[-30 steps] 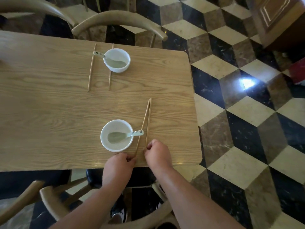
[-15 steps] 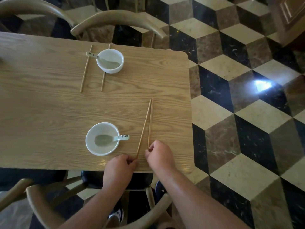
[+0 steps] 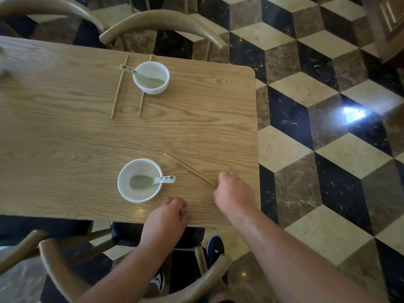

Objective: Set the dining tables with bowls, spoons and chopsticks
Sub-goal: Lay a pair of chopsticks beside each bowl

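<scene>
On the wooden table (image 3: 65,138) a white near bowl (image 3: 140,193) holds a grey-green spoon (image 3: 153,181), its handle pointing right. Right of it a pair of chopsticks (image 3: 188,168) lies slanted, tips toward the far left. My right hand (image 3: 232,193) pinches their near end. At the table's near edge sits my left hand (image 3: 168,213), fingers loosely curled, holding nothing that I can see. A far bowl (image 3: 161,71) with a spoon (image 3: 126,68) sits at the far side, with two chopsticks (image 3: 119,88) lying apart beside it; one runs under the bowl.
A curved wooden chair back (image 3: 54,259) stands just below the table's near edge, and another chair (image 3: 161,20) stands at the far side. The table's right edge borders a checkered tile floor (image 3: 317,149). My shoes show under the table.
The near chopsticks swung from pointing straight away to slanting far-left. My right hand moved right with their near end. My left hand let go of its chopstick end.
</scene>
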Demonstrator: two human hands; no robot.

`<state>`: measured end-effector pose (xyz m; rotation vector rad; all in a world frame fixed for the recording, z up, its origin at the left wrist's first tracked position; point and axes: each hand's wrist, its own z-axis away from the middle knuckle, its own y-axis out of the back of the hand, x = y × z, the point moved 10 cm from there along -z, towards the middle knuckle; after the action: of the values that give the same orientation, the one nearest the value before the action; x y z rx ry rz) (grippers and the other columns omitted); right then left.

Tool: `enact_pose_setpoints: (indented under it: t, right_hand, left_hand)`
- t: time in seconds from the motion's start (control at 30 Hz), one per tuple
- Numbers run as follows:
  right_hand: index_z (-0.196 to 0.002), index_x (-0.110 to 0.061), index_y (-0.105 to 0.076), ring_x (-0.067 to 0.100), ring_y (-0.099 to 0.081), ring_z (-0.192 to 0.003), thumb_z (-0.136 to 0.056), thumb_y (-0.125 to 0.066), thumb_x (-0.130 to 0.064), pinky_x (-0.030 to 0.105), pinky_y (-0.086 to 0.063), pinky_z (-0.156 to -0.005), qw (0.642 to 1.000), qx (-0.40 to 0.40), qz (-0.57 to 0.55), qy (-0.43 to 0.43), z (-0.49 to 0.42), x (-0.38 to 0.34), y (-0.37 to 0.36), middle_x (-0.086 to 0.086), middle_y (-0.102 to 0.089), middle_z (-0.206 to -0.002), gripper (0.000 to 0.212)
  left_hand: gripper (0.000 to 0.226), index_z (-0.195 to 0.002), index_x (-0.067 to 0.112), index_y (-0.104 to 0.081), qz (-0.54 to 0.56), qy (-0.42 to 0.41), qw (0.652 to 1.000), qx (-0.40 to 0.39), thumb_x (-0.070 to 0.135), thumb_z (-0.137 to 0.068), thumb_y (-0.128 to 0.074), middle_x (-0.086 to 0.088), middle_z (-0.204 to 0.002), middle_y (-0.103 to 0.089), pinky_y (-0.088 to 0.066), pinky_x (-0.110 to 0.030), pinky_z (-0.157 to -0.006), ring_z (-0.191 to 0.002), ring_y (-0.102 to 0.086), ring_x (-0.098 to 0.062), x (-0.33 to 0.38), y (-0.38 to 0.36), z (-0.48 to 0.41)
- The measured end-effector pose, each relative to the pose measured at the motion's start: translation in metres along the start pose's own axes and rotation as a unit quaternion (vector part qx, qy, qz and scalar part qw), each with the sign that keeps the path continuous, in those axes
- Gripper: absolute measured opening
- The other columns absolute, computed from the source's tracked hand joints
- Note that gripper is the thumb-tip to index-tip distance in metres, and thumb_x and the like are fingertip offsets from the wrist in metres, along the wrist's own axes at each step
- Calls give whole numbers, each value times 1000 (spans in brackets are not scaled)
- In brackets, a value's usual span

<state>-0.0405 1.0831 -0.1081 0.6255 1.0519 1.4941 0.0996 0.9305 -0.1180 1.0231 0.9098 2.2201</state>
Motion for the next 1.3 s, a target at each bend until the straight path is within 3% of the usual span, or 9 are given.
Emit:
enact_pose_setpoints:
  t: [0.1, 0.23, 0.4, 0.53, 0.63, 0.73, 0.83, 0.97, 1.3]
  right_hand:
    - [-115, -17, -58, 30, -64, -90, -98, -46, 2, 37, -47, -66, 997, -5, 70, 40, -11, 18, 17, 8, -64, -111, 28]
    - [-114, -18, -56, 35, -66, -93, -97, -45, 1, 40, -46, -69, 980, -13, 146, 131, -32, 8, 28, 10, -63, -109, 27]
    - [-111, -21, -52, 31, -65, -85, -101, -50, -7, 45, -56, -69, 982, 16, 74, 174, -47, -44, 24, 7, -62, -108, 17]
    - [-116, -20, -60, 22, -64, -85, -99, -66, -27, 41, -58, -79, 991, 49, -100, 78, -34, -54, 18, -4, -66, -100, 19]
    - [-100, -25, -69, 17, -69, -79, -97, -67, -31, 40, -62, -73, 984, -15, -176, 22, 0, -50, -18, -8, -71, -88, 7]
    - [-90, -26, -68, 15, -69, -67, -95, -70, -35, 36, -59, -64, 971, -77, -224, -17, 26, -44, -53, -4, -72, -76, 11]
    - [-83, -25, -67, 20, -75, -63, -90, -73, -38, 45, -66, -66, 951, -110, -282, -69, 34, -41, -73, 1, -75, -71, 15]
    - [-79, -26, -68, 21, -77, -69, -83, -73, -35, 49, -66, -68, 942, -120, -302, -83, 29, -50, -87, -1, -77, -74, 11]
    - [-76, -23, -70, 26, -78, -70, -81, -71, -36, 51, -67, -70, 936, -136, -310, -94, 22, -50, -99, 2, -79, -73, 14]
  left_hand:
    - [43, -139, 28, -57, -8, -10, 1000, 16, 46, -100, -64, 8, -128, -61, -54, -34, -85, -108, -69, -21, 2, 9, -1]
    - [57, -150, 27, -48, -18, -15, 1000, 14, 50, -100, -64, 5, -134, -61, -53, -36, -88, -115, -68, -25, 4, 9, -3]
    - [28, -114, 29, -68, -33, 22, 999, 5, 52, -98, -63, 6, -106, -68, -55, -36, -79, -98, -70, -23, -12, 1, -6]
    - [23, -97, 28, -72, 27, 63, 997, 46, 50, -97, -66, 11, -87, -71, -45, -32, -69, -81, -65, -14, -28, 5, -8]
    - [21, -91, 32, -73, 118, 102, 987, 35, 51, -96, -69, 14, -79, -73, -48, -30, -67, -77, -66, -5, -41, 3, -7]
    - [13, -88, 35, -76, 193, 126, 973, 18, 46, -95, -72, 16, -77, -74, -47, -23, -65, -78, -68, -1, -51, 2, -5]
    - [6, -87, 39, -79, 209, 122, 970, -5, 40, -92, -77, 19, -79, -77, -50, -21, -67, -81, -70, 1, -54, 1, -8]
    - [3, -91, 40, -80, 183, 114, 976, -33, 38, -90, -79, 19, -81, -78, -59, -29, -78, -82, -70, 2, -52, -1, -14]
    - [13, -101, 35, -84, 185, 127, 974, -6, 32, -93, -73, 23, -82, -74, -46, -20, -64, -79, -65, 7, -59, -8, -14]
